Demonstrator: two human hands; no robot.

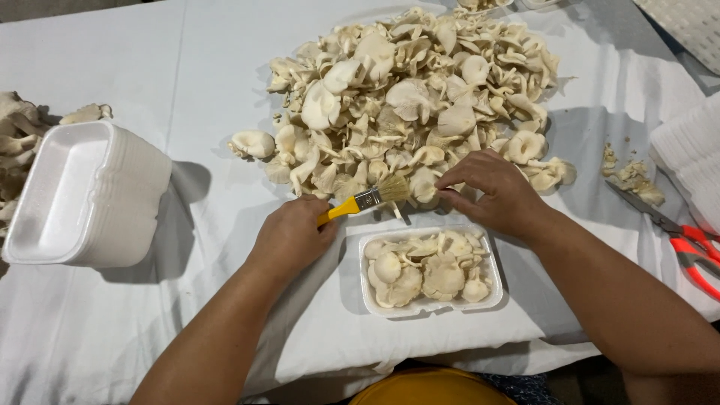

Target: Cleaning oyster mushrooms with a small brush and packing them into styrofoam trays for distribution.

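Observation:
My left hand (291, 234) grips the yellow handle of a small paintbrush (367, 199), its pale bristles pointing right toward a mushroom. My right hand (491, 189) pinches a pale oyster mushroom (424, 185) at the near edge of a big heap of oyster mushrooms (412, 97). The bristles touch that mushroom. Just below both hands sits a white foam tray (431, 302) filled with mushrooms.
A stack of white foam trays (82, 196) stands at the left, with more mushrooms (19, 127) behind it. Red-handled scissors (679, 240) and mushroom trimmings (634, 178) lie at the right beside more white foam trays (690, 154). A white cloth (187, 75) covers the table.

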